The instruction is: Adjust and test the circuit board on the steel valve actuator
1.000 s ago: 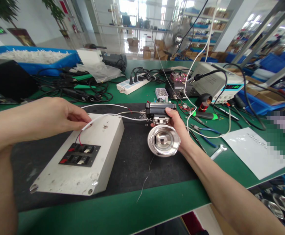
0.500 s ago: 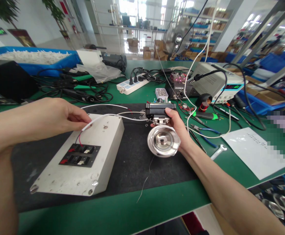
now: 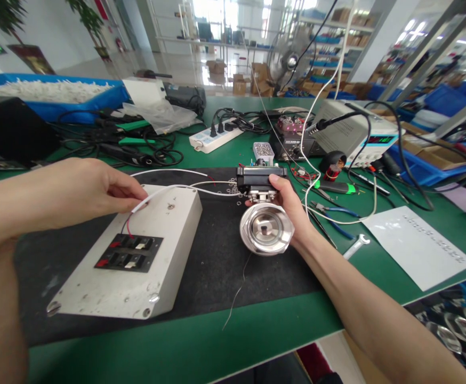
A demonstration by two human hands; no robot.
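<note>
The valve assembly (image 3: pixel 265 229) pairs a polished steel body, hexagonal at the rim with a round, mirror-bright bore, with a boxy black plastic housing (image 3: pixel 257 177) set above it on a small metal bracket. It sits over the dark mat (image 3: pixel 213 277), just left of the right hand (image 3: pixel 279 193), which grips it at the housing's right end, thumb laid on the black plastic. A smooth white cable (image 3: pixel 169 188) runs from the assembly leftward in a shallow arc to the left hand (image 3: pixel 121 191), whose thumb and fingertips pinch it near its stripped end. From there a red wire (image 3: pixel 129 229) and a dark one drop to a black terminal block (image 3: pixel 129 253); at this scale it is hard to say how far their ends go in. The block is set into the sloping top of an off-white box (image 3: pixel 169 234), scuffed and speckled, with screws at its near corners. Small metal rings (image 3: pixel 239 203) lie beside the assembly. Outward to the right, on the smooth green tabletop (image 3: pixel 177 349), are blue-handled pliers (image 3: pixel 339 212), a steel wrench (image 3: pixel 356 246) and a white sheet (image 3: pixel 412 245).
</note>
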